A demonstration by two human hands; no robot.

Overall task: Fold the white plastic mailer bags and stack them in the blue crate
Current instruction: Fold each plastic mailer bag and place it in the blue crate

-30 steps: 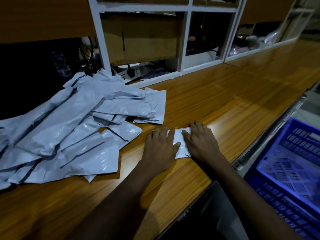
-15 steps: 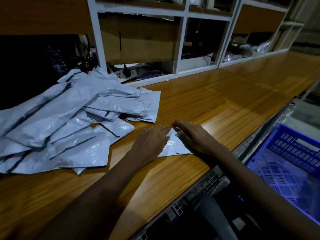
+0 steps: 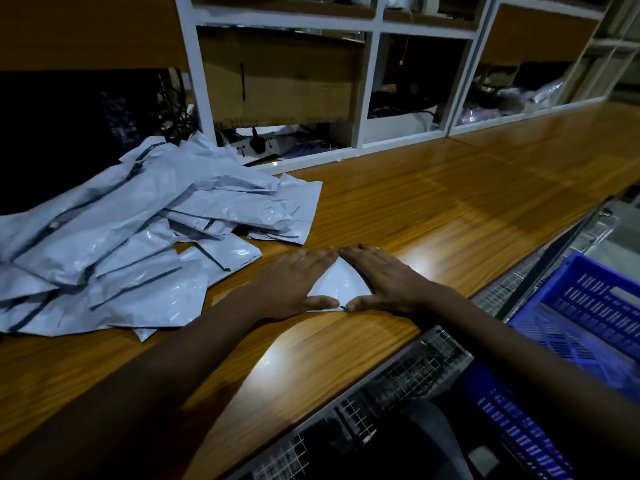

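Note:
A small folded white mailer bag [image 3: 340, 289] lies flat on the wooden counter [image 3: 433, 216] near its front edge. My left hand [image 3: 294, 284] and my right hand [image 3: 384, 278] both press flat on it with straight fingers, fingertips nearly meeting at the far side and thumbs close together at the near edge. Only a triangle of the bag shows between them. A loose heap of unfolded white mailer bags [image 3: 131, 230] covers the counter to the left. The blue crate [image 3: 588, 327] sits below counter level at the lower right.
White-framed shelving [image 3: 367, 84] with a cardboard box, cables and a power strip runs along the back of the counter. A wire-mesh rack [image 3: 398, 379] lines the counter's front edge next to the crate. The counter stretches away to the right.
My hands have angled inward over the folded bag, so fingertips and thumbs now nearly touch. The camera view has shifted a little to the right and upward.

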